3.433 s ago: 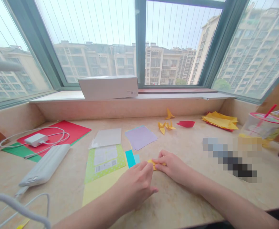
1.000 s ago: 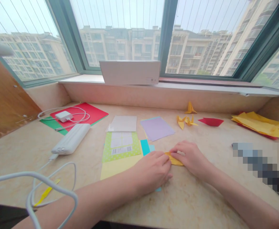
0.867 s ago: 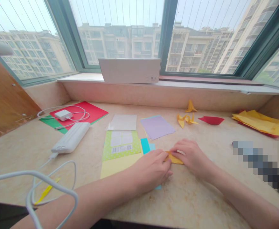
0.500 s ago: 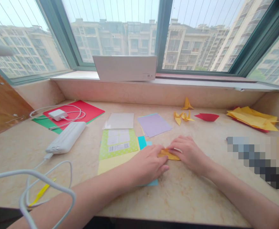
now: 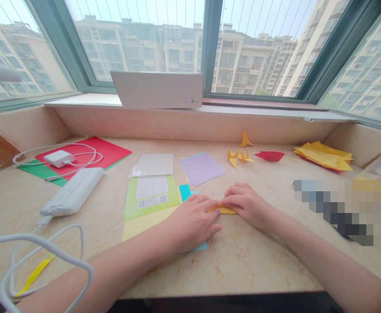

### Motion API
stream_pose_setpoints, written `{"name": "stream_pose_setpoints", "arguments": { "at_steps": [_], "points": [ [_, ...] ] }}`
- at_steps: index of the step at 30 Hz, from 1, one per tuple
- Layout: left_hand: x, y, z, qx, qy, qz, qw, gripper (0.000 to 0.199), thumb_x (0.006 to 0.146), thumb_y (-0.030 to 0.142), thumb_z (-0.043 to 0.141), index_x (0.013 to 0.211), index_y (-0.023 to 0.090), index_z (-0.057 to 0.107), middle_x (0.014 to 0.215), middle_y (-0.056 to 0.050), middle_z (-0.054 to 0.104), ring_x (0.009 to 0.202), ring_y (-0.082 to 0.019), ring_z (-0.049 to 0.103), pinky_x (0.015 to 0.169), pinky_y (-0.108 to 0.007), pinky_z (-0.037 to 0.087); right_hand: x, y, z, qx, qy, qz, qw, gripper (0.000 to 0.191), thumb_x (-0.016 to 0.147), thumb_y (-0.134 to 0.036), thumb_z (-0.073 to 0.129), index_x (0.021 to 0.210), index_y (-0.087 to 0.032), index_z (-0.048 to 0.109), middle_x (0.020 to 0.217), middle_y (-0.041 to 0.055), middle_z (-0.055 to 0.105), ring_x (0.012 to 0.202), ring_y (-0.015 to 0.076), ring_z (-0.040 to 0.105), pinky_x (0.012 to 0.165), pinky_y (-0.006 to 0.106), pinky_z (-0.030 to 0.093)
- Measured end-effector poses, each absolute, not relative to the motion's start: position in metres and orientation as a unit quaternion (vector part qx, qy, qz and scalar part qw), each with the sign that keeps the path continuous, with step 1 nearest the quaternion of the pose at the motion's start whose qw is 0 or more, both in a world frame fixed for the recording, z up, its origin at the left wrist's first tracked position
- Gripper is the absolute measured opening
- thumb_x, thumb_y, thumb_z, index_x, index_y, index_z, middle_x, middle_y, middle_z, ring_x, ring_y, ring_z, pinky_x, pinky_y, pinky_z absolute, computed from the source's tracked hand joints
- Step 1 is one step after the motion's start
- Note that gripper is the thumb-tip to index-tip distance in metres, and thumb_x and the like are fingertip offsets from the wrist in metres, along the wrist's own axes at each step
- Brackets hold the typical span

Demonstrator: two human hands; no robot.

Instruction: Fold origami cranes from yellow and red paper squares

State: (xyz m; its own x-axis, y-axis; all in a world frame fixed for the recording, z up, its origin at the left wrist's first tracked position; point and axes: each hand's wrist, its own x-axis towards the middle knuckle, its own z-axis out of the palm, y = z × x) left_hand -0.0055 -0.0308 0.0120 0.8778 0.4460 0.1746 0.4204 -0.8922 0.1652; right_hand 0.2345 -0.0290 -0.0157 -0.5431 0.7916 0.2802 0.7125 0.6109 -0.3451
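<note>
A small folded orange-yellow paper (image 5: 226, 210) lies on the stone counter between my two hands. The fingers of my left hand (image 5: 195, 221) press on its left end, with the wrist over the light-yellow and blue sheets. My right hand (image 5: 247, 204) pinches the paper's upper edge from the right, its fingertips touching those of my left hand. Much of the paper is covered by the fingers. Behind the hands are a lilac sheet stack (image 5: 202, 168), small yellow folded pieces (image 5: 240, 157) and a red folded piece (image 5: 270, 155).
A power bank (image 5: 74, 191), white cables and a charger (image 5: 59, 158) on red and green sheets are at the left. A green dotted packet (image 5: 153, 198) sits left of my hands. Yellow sheets (image 5: 323, 155) lie at the right, a blurred-out item nearer. A white box (image 5: 159, 89) stands on the sill.
The view has shifted right, so most things appear farther left, and a clear container shows at the right edge. My fingers have closed in slightly on the folded paper.
</note>
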Motion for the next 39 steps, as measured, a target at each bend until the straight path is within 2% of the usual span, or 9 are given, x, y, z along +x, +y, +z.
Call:
{"name": "stream_pose_setpoints", "arguments": {
  "at_steps": [6,15,19,23,25,29,39],
  "points": [
    [-0.005,-0.032,0.013,0.967,0.226,0.103,0.048,0.023,0.098,0.035,0.054,0.109,0.017,0.063,0.116,-0.011,0.066,0.115,-0.028,0.057,0.097,-0.043,0.042,0.237,-0.034,-0.014,-0.414,-0.884,0.091,0.195,0.027,0.101,-0.026,0.052,0.114,-0.032,0.074,0.096,0.0041,0.071,0.092,0.0207,0.059,0.086,0.038,0.037],
    [-0.006,-0.028,0.013,0.973,0.210,0.082,0.043,0.025,0.100,0.034,0.051,0.114,0.017,0.061,0.119,-0.010,0.067,0.115,-0.027,0.059,0.098,-0.041,0.042,0.235,-0.035,-0.014,-0.416,-0.886,0.088,0.185,0.026,0.099,-0.023,0.054,0.113,-0.031,0.075,0.097,0.0040,0.070,0.093,0.0211,0.058,0.088,0.038,0.038],
    [-0.005,-0.026,0.011,0.973,0.208,0.093,0.033,0.023,0.101,0.034,0.048,0.109,0.017,0.062,0.114,-0.009,0.068,0.108,-0.025,0.061,0.093,-0.039,0.043,0.234,-0.036,-0.012,-0.423,-0.886,0.084,0.171,0.027,0.099,-0.021,0.052,0.111,-0.029,0.075,0.098,0.0047,0.070,0.094,0.0216,0.058,0.088,0.039,0.039],
    [-0.003,-0.026,0.010,0.975,0.206,0.081,0.026,0.024,0.102,0.032,0.044,0.105,0.017,0.063,0.108,-0.009,0.068,0.100,-0.023,0.062,0.090,-0.037,0.045,0.235,-0.042,-0.003,-0.416,-0.892,0.083,0.158,0.031,0.098,-0.017,0.050,0.118,-0.027,0.072,0.103,0.0056,0.069,0.097,0.0215,0.058,0.090,0.038,0.038],
    [-0.003,-0.025,0.009,0.974,0.207,0.084,0.023,0.025,0.103,0.031,0.043,0.105,0.016,0.063,0.107,-0.009,0.068,0.098,-0.023,0.062,0.089,-0.037,0.046,0.236,-0.045,0.002,-0.412,-0.893,0.085,0.157,0.030,0.098,-0.020,0.052,0.120,-0.028,0.071,0.103,0.0051,0.069,0.097,0.0211,0.059,0.091,0.038,0.037],
    [-0.003,-0.023,0.006,0.975,0.202,0.097,0.015,0.025,0.102,0.030,0.044,0.104,0.016,0.065,0.103,-0.008,0.069,0.096,-0.023,0.064,0.088,-0.039,0.048,0.236,-0.047,0.007,-0.394,-0.907,0.067,0.137,0.024,0.098,-0.030,0.056,0.114,-0.030,0.074,0.097,0.0042,0.068,0.094,0.0206,0.058,0.090,0.039,0.036],
    [-0.005,-0.021,0.002,0.973,0.172,0.154,0.019,0.024,0.102,0.021,0.039,0.105,0.016,0.063,0.100,-0.009,0.071,0.099,-0.023,0.067,0.088,-0.038,0.051,0.233,-0.044,-0.002,-0.394,-0.906,0.041,0.150,0.023,0.099,-0.029,0.056,0.091,-0.022,0.076,0.091,0.0040,0.068,0.088,0.0186,0.056,0.087,0.036,0.035]
  ]
}}
